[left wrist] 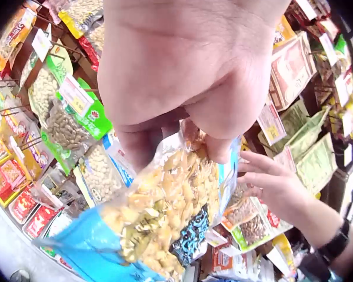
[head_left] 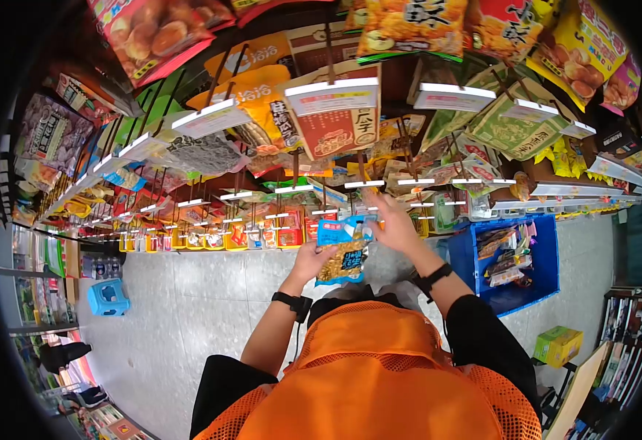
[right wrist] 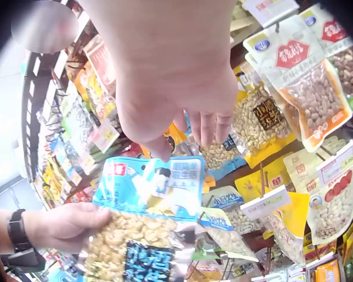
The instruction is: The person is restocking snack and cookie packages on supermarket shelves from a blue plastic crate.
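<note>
A blue bag of peanuts (head_left: pixel 344 253) with a clear window is held upright in front of the person's body. My left hand (head_left: pixel 312 262) grips its left side, thumb across the front. In the left wrist view the fingers pinch the bag (left wrist: pixel 159 205) near its clear edge. By the bag's top right corner is my right hand (head_left: pixel 395 229), its fingers reaching towards the hanging packets. The right wrist view shows that hand (right wrist: pixel 176 100) above the bag's blue header (right wrist: pixel 147 182), with the thumb tip right at the header's upper edge and the other fingers loosely extended.
Snack packets hang on hooks with price tags along the shelf, among them a brown paper bag (head_left: pixel 339 132) and an orange bag (head_left: pixel 258 103). A blue crate (head_left: pixel 475 268) with packets inside stands on the floor at right. A blue stool (head_left: pixel 108 297) stands at left.
</note>
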`<state>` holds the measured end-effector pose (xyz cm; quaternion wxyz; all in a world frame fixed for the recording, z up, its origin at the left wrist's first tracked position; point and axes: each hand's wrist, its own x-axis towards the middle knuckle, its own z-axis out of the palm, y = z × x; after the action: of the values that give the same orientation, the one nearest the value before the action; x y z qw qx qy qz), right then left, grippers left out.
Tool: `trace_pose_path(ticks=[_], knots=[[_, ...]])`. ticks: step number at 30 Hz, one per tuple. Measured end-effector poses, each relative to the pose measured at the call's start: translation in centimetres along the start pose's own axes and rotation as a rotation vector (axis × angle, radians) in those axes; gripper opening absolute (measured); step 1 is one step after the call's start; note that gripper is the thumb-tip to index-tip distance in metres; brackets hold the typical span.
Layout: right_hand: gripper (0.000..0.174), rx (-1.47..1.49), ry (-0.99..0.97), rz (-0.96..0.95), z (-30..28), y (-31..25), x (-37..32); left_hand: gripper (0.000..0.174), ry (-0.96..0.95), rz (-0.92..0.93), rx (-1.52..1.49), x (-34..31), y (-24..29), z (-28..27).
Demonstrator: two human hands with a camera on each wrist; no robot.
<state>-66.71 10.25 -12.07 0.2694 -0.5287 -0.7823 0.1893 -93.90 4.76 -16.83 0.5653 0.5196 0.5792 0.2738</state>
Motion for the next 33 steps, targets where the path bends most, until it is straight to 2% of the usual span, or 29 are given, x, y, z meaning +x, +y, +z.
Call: trace_pose_path(ticks=[2,4,6,8,11,13,15,19,21,25,30,33], knots=[[0.063,0.012,-0.007,0.024,0.8,1.8,1.5,0.025,0.026,0.066,0.030,1.5,-1.8,-0.4],[0.067,0.033,-0.073,0.072,0.1,2.1,2.2,0.023,0.019,0.079,-0.210,2.8,-0.7,0.1],[0.072,-0.032,0.072,-0.068,-0.8,1.7,2.4,0.023,0.006,0.123,-0.243,3.8,1.7,0.1],[0.079,-0.005,0.048,-0.025,-1.5,1.5,1.9,0.024,-0.019,0.087,-0.143,5.2,2.8,0.0],[0.088,-0.176,0.078,-0.158,-2.3,0.7,-0.4,0.022,-0.053,0.091,-0.086,7.2,2.5,0.4],[0.085,-0.167,0.105,-0.172,-1.9,0.0,-1.9,0.021,-0.057,0.086,-0.031,8.2,1.9,0.8],[0.076,-0.179,0.167,-0.186,-2.3,-1.2,-1.9,0.019,-0.120,0.186,-0.167,9.4,2.0,1.7],[0.075,-0.258,0.122,-0.171,-2.0,-1.0,-0.6,0.018,-0.121,0.303,-0.222,10.8,3.6,2.6],[0.072,-0.284,0.115,-0.123,-2.0,-1.7,0.3,0.017,-0.115,0.254,-0.252,11.0,3.7,2.7],[0.070,-0.314,0.140,-0.104,-1.5,-1.6,1.5,0.018,-0.109,0.277,-0.220,11.6,4.4,2.4],[0.069,-0.328,0.156,-0.110,-1.0,-0.8,1.4,0.019,-0.118,0.173,-0.090,11.4,5.3,1.9],[0.070,-0.343,0.157,-0.091,-0.8,-0.7,1.4,0.020,-0.086,0.226,-0.080,11.4,5.0,2.3]])
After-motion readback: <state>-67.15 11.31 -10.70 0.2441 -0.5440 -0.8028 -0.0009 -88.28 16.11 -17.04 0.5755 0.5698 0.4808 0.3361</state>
